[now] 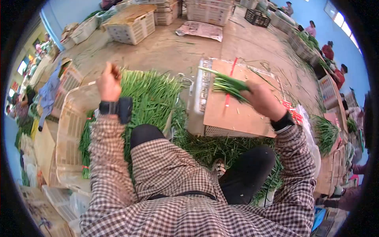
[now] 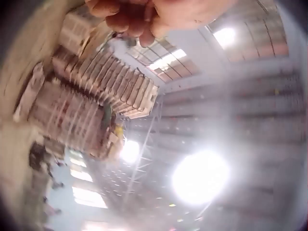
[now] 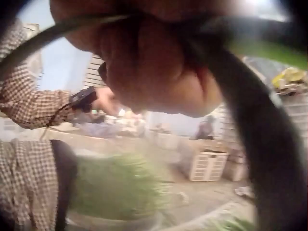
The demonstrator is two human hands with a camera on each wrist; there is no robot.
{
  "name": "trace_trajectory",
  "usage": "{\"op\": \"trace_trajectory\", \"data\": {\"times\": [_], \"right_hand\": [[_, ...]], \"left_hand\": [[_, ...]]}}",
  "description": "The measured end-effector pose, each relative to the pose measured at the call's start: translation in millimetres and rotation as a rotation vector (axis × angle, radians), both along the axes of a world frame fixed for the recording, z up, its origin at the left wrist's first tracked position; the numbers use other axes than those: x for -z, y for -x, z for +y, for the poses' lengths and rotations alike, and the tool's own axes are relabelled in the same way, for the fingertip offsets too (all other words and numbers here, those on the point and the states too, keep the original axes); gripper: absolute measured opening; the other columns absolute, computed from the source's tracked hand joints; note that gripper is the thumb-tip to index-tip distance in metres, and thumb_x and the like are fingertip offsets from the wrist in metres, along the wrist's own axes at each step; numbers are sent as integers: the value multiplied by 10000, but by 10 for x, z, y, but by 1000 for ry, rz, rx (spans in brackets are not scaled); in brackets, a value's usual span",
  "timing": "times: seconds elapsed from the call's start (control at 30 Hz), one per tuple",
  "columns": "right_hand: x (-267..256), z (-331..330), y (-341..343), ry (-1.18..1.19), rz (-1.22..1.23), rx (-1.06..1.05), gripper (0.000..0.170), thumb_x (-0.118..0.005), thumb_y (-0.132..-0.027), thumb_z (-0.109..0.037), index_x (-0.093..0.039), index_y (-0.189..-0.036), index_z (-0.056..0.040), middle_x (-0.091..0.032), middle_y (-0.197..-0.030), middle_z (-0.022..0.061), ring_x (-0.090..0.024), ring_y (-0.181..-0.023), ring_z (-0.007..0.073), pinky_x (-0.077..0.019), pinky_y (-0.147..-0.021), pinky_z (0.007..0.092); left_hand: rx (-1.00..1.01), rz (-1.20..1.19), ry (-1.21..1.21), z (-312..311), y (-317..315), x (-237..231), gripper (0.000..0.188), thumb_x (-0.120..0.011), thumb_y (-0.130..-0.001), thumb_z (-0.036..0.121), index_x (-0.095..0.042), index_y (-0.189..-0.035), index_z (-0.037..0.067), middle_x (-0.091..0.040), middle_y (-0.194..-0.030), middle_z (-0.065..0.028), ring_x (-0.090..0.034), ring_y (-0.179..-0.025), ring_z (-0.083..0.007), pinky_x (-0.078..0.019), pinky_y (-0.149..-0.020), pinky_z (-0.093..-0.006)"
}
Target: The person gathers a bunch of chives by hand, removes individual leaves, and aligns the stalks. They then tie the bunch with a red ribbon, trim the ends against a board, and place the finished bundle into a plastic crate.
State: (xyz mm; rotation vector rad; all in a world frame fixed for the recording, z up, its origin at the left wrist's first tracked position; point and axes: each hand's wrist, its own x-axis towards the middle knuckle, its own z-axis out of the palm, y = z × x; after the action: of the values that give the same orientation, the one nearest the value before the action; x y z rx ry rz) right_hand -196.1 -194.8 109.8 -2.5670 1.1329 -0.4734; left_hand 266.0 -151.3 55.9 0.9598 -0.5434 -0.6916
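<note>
In the head view the left hand (image 1: 109,83) is raised at the inner edge of a crate, beside a dense pile of green stalks (image 1: 152,91). Its fingers are curled with nothing visible in them, as the left wrist view also shows of the hand (image 2: 163,17). The right hand (image 1: 262,98) grips a few green stalks (image 1: 221,74) above a cardboard sheet (image 1: 221,114). Under them a small bunch (image 1: 227,86) lies across a red strip (image 1: 233,67). Long leaves (image 3: 240,106) pass through the right hand (image 3: 144,62) in the right wrist view.
A pale crate (image 1: 63,130) holding tied green bundles (image 1: 85,138) stands at the left. More red strips (image 1: 294,112) lie at the cardboard's right. Loose greens (image 1: 221,146) cover the floor around the knees. Stacked crates (image 1: 130,29) stand ahead; people (image 1: 327,51) are at the far right.
</note>
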Motion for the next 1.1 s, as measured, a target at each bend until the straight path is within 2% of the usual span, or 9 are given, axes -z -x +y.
{"op": "trace_trajectory", "data": {"times": [0.03, 0.13, 0.27, 0.43, 0.57, 0.73, 0.87, 0.93, 1.1], "right_hand": [[-46, -80, 211, 86, 40, 117, 229, -557, -869, -225, -592, -971, -23, -612, -740, 211, -607, -709, 392, -464, -623, 471], [29, -459, 641, 201, 247, 292, 244, -527, -883, -256, -589, -1005, -54, -627, -803, 199, -619, -754, 379, -470, -650, 472], [817, -1201, 908, 311, 308, 207, 196, -523, -881, -238, -615, -992, -105, -628, -832, 175, -621, -797, 353, -476, -680, 459], [1400, -1527, 589, 346, 144, 159, 161, -569, -841, -237, -642, -954, -148, -622, -879, 113, -617, -818, 309, -481, -713, 432], [1757, -1571, 580, 478, 269, 180, 214, -596, -799, -221, -607, -1000, -149, -596, -929, 85, -595, -887, 285, -465, -748, 446], [1485, -1066, 492, 600, 206, 343, 232, -612, -773, -188, -585, -984, -95, -581, -903, 110, -586, -844, 318, -468, -744, 458], [870, 6, 281, -23, -108, 13, 231, -586, -824, -189, -598, -980, -18, -628, -900, 204, -611, -797, 384, -504, -701, 442], [881, 280, 292, -130, -180, -170, 273, -576, -846, -199, -598, -1018, 11, -633, -948, 226, -618, -853, 373, -502, -719, 436], [-30, 800, 518, -107, -211, -109, 291, -632, -837, -117, -603, -1096, 11, -670, -925, 153, -663, -836, 257, -524, -723, 347]], "left_hand": [[-76, -127, -68, 147, 73, -36, 227, -568, -899, 216, -586, -731, 65, -577, -655, 17, -530, -587, -81, -376, -503, -232], [123, -615, -442, 264, 51, 188, 190, -559, -910, 197, -620, -797, 57, -619, -731, -14, -549, -663, -75, -398, -548, -226], [258, -617, -519, 366, 281, 367, 181, -577, -866, 148, -687, -948, 31, -684, -830, -22, -617, -727, -101, -434, -594, -251], [579, -857, -608, 511, 710, 226, 165, -649, -790, 121, -688, -745, -32, -677, -760, -58, -595, -687, -104, -465, -646, -253], [736, -945, -617, 541, 833, 182, 225, -661, -819, 153, -666, -945, -33, -673, -890, -91, -612, -770, -126, -483, -686, -278], [639, -1209, -451, 623, 777, 230, 197, -634, -765, 61, -645, -933, -43, -665, -983, -145, -643, -824, -237, -489, -722, -318], [657, -1281, -450, 837, 1106, 123, 212, -592, -744, 2, -653, -944, -29, -632, -1051, -176, -620, -940, -288, -487, -804, -376], [693, -1441, -321, 932, 1271, 115, 214, -621, -712, -21, -667, -920, 0, -625, -1062, -188, -602, -980, -339, -492, -843, -372], [729, -1434, -141, 1143, 1421, 148, 71, -680, -716, 62, -654, -733, -2, -672, -923, -148, -639, -807, -287, -511, -721, -373]]}}
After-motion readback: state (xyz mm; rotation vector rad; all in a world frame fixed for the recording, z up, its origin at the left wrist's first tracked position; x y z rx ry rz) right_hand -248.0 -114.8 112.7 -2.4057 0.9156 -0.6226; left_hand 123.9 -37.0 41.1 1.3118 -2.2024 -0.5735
